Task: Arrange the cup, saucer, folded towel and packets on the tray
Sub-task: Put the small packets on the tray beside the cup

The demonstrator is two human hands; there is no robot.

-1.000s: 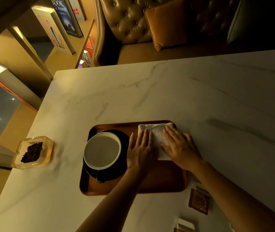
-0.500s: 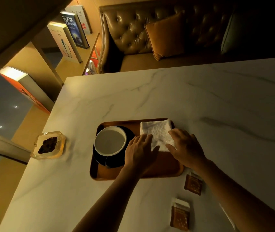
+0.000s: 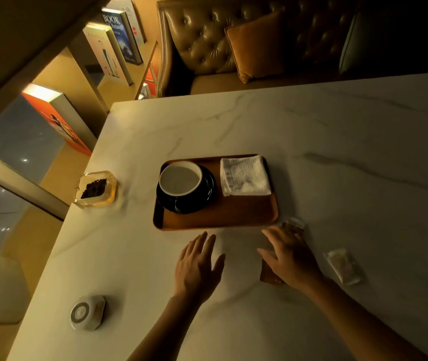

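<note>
A brown wooden tray (image 3: pixel 220 217) lies on the marble table. On its left stands a white cup (image 3: pixel 180 178) on a black saucer (image 3: pixel 202 196); a folded white towel (image 3: pixel 245 175) lies in its far right corner. My left hand (image 3: pixel 197 264) hovers flat and open over the table, just in front of the tray. My right hand (image 3: pixel 289 256) is spread over two brown packets on the table: one (image 3: pixel 292 225) peeks out beyond the fingertips, another (image 3: pixel 267 276) shows under the palm. A pale packet (image 3: pixel 344 265) lies further right.
A glass ashtray (image 3: pixel 95 190) with dark bits stands left of the tray near the table's left edge. A small round white device (image 3: pixel 88 312) sits at the near left. A tufted sofa (image 3: pixel 207 40) with an orange cushion stands beyond the table's far edge.
Both hands have left the towel and pulled back off the tray toward me. The right hand now lies over the packets on the table. The view has drawn back.
</note>
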